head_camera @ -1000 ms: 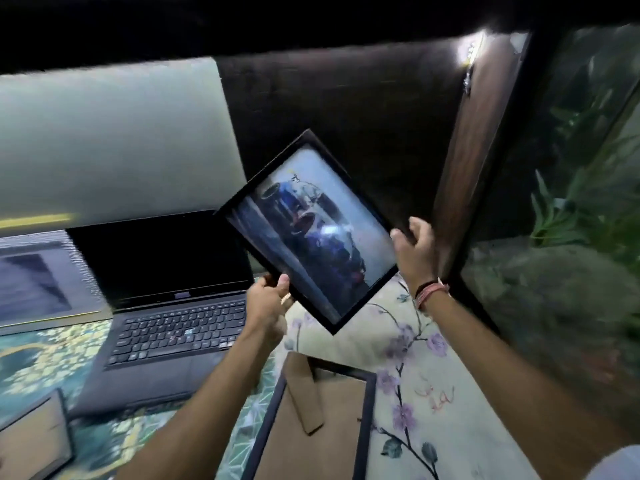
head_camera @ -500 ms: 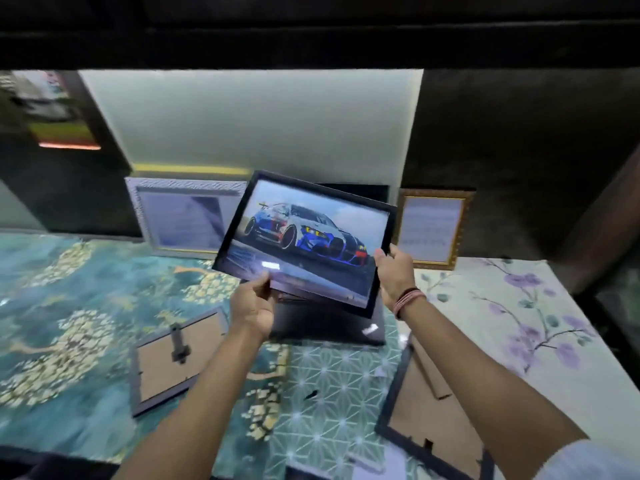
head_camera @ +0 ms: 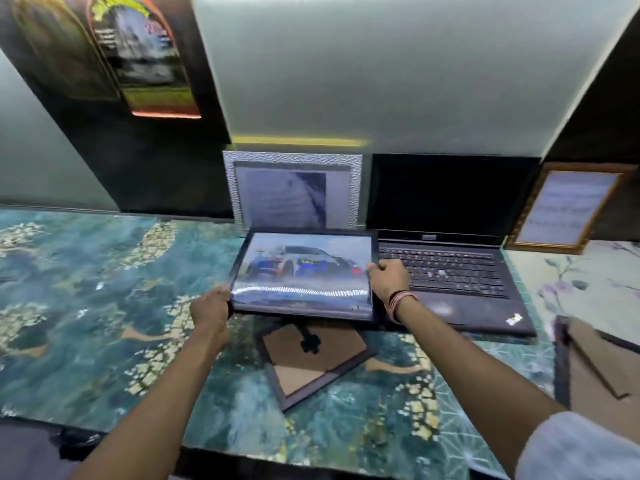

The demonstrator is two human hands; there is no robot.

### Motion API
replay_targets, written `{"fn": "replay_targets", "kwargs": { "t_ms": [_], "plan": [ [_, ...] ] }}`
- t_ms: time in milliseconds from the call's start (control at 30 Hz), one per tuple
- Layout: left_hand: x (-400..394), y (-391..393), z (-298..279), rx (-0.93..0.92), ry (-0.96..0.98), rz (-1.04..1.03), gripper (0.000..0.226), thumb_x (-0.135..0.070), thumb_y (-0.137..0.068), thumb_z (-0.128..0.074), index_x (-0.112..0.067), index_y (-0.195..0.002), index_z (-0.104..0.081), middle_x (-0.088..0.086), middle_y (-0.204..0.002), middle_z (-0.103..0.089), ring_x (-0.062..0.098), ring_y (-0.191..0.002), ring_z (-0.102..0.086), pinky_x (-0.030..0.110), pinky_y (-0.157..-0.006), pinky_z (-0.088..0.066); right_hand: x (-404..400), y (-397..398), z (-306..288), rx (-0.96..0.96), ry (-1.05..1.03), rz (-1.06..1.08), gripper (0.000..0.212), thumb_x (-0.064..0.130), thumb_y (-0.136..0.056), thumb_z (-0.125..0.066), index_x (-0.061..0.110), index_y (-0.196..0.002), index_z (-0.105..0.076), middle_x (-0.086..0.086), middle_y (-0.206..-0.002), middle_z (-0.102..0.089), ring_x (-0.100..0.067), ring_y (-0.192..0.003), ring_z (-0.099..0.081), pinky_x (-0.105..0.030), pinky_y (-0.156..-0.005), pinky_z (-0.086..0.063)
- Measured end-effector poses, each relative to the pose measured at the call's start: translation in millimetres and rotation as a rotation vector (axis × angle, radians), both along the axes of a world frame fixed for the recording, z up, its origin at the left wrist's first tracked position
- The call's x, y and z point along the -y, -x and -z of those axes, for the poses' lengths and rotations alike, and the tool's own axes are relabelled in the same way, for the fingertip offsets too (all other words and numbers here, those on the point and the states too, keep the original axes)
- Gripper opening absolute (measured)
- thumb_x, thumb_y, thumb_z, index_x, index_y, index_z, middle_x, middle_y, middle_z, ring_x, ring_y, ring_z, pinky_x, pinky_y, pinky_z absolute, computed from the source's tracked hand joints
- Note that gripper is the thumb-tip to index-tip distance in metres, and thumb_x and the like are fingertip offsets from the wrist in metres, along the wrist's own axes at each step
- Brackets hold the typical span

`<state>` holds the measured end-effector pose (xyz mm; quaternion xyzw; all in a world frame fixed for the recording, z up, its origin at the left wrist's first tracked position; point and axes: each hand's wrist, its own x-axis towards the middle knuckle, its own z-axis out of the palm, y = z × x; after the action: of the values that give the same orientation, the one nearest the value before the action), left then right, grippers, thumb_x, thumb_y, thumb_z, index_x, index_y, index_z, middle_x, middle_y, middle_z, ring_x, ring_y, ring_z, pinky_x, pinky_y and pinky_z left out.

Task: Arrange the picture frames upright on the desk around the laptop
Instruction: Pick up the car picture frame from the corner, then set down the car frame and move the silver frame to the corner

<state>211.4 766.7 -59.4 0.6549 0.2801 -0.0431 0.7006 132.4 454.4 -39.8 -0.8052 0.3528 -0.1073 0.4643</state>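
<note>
Both hands hold a black-framed car picture (head_camera: 304, 275) face up, tilted back and lifted off the desk (head_camera: 86, 299), just left of the laptop (head_camera: 446, 265). The left hand (head_camera: 209, 310) is clenched on the frame's lower left corner, and the right hand (head_camera: 388, 278) grasps its right edge, with thread bands round that wrist; the hand sits over the left edge of the laptop's keyboard. The laptop stands open toward the desk's back edge, its screen dark. Behind the held picture, a silver-framed picture (head_camera: 294, 192) stands upright against the wall at the back edge, just beside the laptop's screen on its left. A gold-framed picture (head_camera: 568, 206) stands upright at the back edge on the laptop's right, near the right back corner. Below the held picture, a dark frame (head_camera: 311, 358) lies face down on the desk, its brown backing and black stand clip showing, partly hidden under the held picture's lower edge. Another frame (head_camera: 595, 368) lies face down near the desk's right edge, its cardboard stand visible, blurred. The desk is covered in a teal patterned sheet, and a pale floral one toward the right edge.
</note>
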Motion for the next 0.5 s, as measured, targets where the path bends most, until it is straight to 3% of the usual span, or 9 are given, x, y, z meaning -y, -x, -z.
{"fn": "replay_targets", "kwargs": {
  "t_ms": [67, 133, 200, 267, 367, 500],
  "plan": [
    [-18.3, -14.4, 10.3, -0.015, -0.106, 0.070, 0.011, -0.002, -0.094, -0.062, -0.008, -0.085, -0.066, 0.009, -0.084, -0.062, 0.021, -0.086, -0.054, 0.039, -0.077, -0.043, -19.4, -12.7, 10.0, -0.062, 0.076, -0.022, 0.051, 0.021, -0.091, -0.064, 0.014, -0.049, -0.036, -0.018, -0.064, -0.049, -0.029, -0.066, -0.045, -0.035, -0.062, -0.029],
    [-31.5, -27.3, 23.9, -0.017, -0.203, 0.101, 0.012, -0.008, -0.092, -0.066, -0.002, -0.082, -0.068, 0.013, -0.088, -0.069, 0.023, -0.089, -0.063, 0.042, -0.075, -0.049, -32.0, -20.1, 17.4, -0.104, 0.134, -0.038, 0.053, 0.021, -0.093, -0.063, 0.014, -0.050, -0.034, -0.019, -0.068, -0.050, -0.029, -0.069, -0.046, -0.034, -0.065, -0.029],
    [-42.9, -36.8, 38.9, -0.056, -0.265, 0.157, 0.015, -0.020, -0.082, -0.071, -0.005, -0.079, -0.070, 0.014, -0.092, -0.074, 0.029, -0.090, -0.071, 0.052, -0.081, -0.058, -42.1, -23.9, 23.7, -0.150, 0.168, -0.033, 0.052, 0.021, -0.094, -0.063, 0.013, -0.050, -0.035, -0.021, -0.070, -0.054, -0.031, -0.071, -0.051, -0.033, -0.064, -0.032],
    [-47.5, -38.9, 45.6, -0.066, -0.361, 0.171, 0.019, -0.025, -0.076, -0.072, -0.007, -0.070, -0.070, 0.019, -0.083, -0.074, 0.035, -0.082, -0.072, 0.058, -0.080, -0.059, -48.3, -25.3, 31.5, -0.201, 0.182, -0.027, 0.049, 0.023, -0.094, -0.064, 0.010, -0.052, -0.040, -0.027, -0.077, -0.063, -0.036, -0.077, -0.060, -0.033, -0.064, -0.033],
    [-50.0, -31.9, 41.3, -0.030, -0.548, 0.245, 0.017, -0.013, -0.095, -0.064, -0.004, -0.091, -0.078, 0.021, -0.090, -0.073, 0.039, -0.088, -0.069, 0.042, -0.080, -0.053, -55.3, -26.9, 39.2, -0.261, 0.216, -0.051, 0.036, 0.026, -0.094, -0.064, 0.003, -0.068, -0.056, -0.026, -0.083, -0.066, -0.039, -0.088, -0.065, -0.031, -0.066, -0.036],
    [-50.7, -36.1, 55.0, -0.039, -0.744, 0.315, 0.028, -0.012, -0.099, -0.055, 0.005, -0.098, -0.077, 0.028, -0.097, -0.073, 0.045, -0.092, -0.066, 0.044, -0.073, -0.050, -60.0, -30.7, 46.4, -0.349, 0.273, -0.087, 0.034, 0.026, -0.094, -0.065, 0.007, -0.070, -0.050, -0.019, -0.085, -0.062, -0.034, -0.081, -0.060, -0.032, -0.066, -0.040]
  ]
}}
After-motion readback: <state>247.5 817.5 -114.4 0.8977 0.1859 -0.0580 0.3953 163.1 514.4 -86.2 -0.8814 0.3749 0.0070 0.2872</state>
